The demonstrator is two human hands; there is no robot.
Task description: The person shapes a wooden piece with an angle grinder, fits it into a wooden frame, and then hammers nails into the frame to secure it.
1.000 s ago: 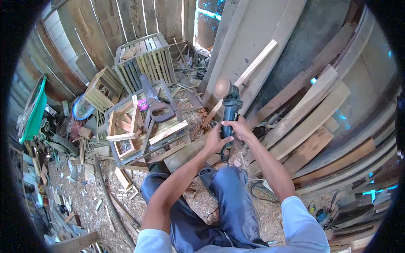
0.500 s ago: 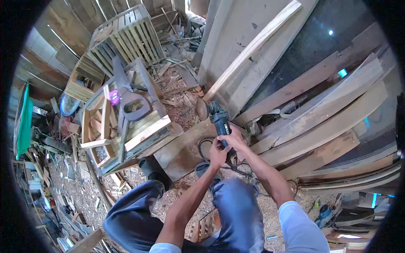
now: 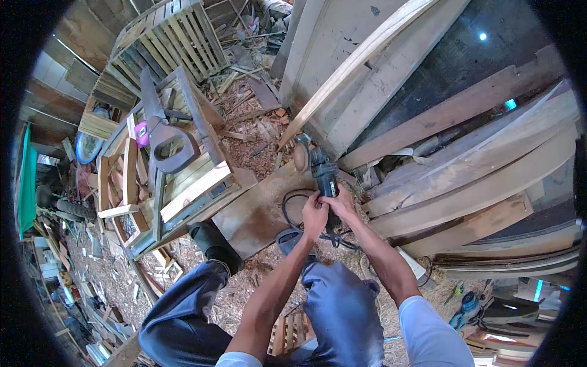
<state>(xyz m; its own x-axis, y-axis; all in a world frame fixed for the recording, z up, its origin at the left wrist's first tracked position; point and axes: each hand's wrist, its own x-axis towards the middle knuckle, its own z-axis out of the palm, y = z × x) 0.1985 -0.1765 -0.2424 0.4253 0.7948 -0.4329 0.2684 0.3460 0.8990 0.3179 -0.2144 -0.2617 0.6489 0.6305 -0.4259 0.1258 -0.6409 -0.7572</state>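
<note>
An angle grinder point(image 3: 327, 178) with a teal-and-black body lies over the floor between my feet and the leaning boards. Its round brownish disc point(image 3: 301, 156) points away from me, close to the lower end of a long pale wood strip point(image 3: 361, 58). My left hand point(image 3: 315, 215) is closed at the near left side of the grinder's body. On the other side, my right hand point(image 3: 340, 202) wraps around the same body. Fingers of both hands meet there, partly hiding the handle. A black cable point(image 3: 285, 211) loops beside the tool.
Left stands a wooden frame point(image 3: 202, 177) with a handsaw point(image 3: 174, 150) and purple object point(image 3: 142, 134) on it. Behind it is a slatted crate point(image 3: 183, 40). Curved boards point(image 3: 477, 177) are stacked right. A flat board point(image 3: 257, 214) lies by my feet amid shavings.
My view has shifted slightly, so the frame and saw sit farther left. The grinder, still in both hands, has moved a little right relative to the pale strip's lower end.
</note>
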